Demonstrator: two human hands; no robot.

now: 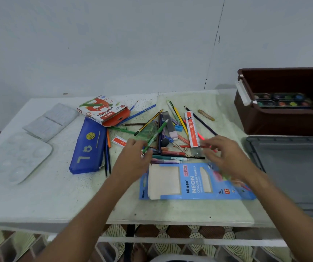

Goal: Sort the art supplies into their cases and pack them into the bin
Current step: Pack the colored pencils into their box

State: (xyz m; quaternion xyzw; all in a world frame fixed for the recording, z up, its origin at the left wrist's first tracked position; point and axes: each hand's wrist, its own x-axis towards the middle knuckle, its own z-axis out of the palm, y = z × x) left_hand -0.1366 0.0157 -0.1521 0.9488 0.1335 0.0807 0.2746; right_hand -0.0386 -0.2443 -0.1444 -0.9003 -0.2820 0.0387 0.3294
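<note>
Barely begun — only paints sit in the bin; left hand pinches a green pencil, right hand hovers loosely spread — the pile remains.

Two bare arms reach forward from the bottom of the view, one from each side, and lean in toward each other. The left hand is palm down with its fingers bent a little at the tips. It is a bit blurry, so I cannot tell if the fingers pinch anything. The right hand is also palm down, with its fingers spread and loosely curved and its thumb pointing toward the left hand. It is blurry too. The two hands are near each other but do not touch.
</note>
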